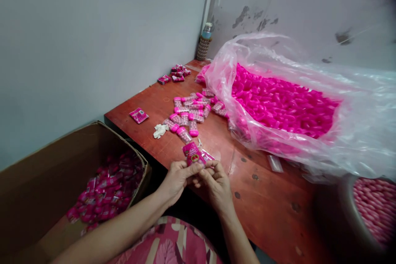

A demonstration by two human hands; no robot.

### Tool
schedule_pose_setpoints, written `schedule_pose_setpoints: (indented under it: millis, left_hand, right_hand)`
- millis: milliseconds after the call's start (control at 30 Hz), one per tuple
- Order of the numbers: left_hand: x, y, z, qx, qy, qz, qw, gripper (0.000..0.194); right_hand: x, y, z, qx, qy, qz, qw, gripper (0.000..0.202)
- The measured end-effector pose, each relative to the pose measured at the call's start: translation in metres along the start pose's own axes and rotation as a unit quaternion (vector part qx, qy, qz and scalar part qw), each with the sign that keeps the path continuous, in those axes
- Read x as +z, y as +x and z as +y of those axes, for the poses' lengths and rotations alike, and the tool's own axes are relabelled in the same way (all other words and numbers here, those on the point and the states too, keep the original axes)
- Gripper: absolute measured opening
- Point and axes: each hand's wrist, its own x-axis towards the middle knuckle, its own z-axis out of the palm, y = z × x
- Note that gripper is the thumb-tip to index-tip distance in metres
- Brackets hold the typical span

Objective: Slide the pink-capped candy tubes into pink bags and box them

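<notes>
A small candy bottle with a bright pink printed label (192, 152) is held over the table's near edge. My left hand (176, 180) pinches its lower left side between thumb and fingers. My right hand (218, 183) has its fingertips closed at the bottle's lower right end. Just behind the right fingers is a pink and silvery printed piece (207, 155); whether it lies on the table or is touched, I cannot tell. Several clear, pink-capped bottles of pale pink candies (195, 113) lie beyond the hands, without printed labels.
An open cardboard box (140, 156) of labelled pink bottles (107, 187) stands left of the table (247, 177). Label stacks (178, 72) and a flat packet (139, 115) lie on it. At right are a plastic bag (222, 66) of pink caps (281, 99) and a candy tub (349, 202).
</notes>
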Motion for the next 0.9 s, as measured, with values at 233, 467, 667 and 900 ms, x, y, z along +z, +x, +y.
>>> schedule_pose_setpoints:
  millis: [233,467,667,900]
  left_hand:
    - [-0.048,-0.038,0.033,0.197,-0.034,0.191,0.961,0.051]
    - [-0.027,0.014,0.015,0.212,0.381,0.023,0.900,0.041]
    - [-0.022,0.052,-0.008,0.261,0.497,-0.026,0.827,0.024]
    - [-0.025,0.045,-0.010,0.281,0.494,-0.034,0.822,0.021]
  right_hand:
    - [-0.013,0.004,-0.009,-0.010,-0.030,0.044,0.999,0.023]
    - [-0.030,0.000,-0.008,-0.009,-0.053,0.086,0.995,0.022]
    - [-0.038,-0.007,-0.007,-0.001,-0.053,0.121,0.991,0.025]
    - [-0.040,0.004,-0.004,-0.042,-0.114,0.164,0.979,0.025]
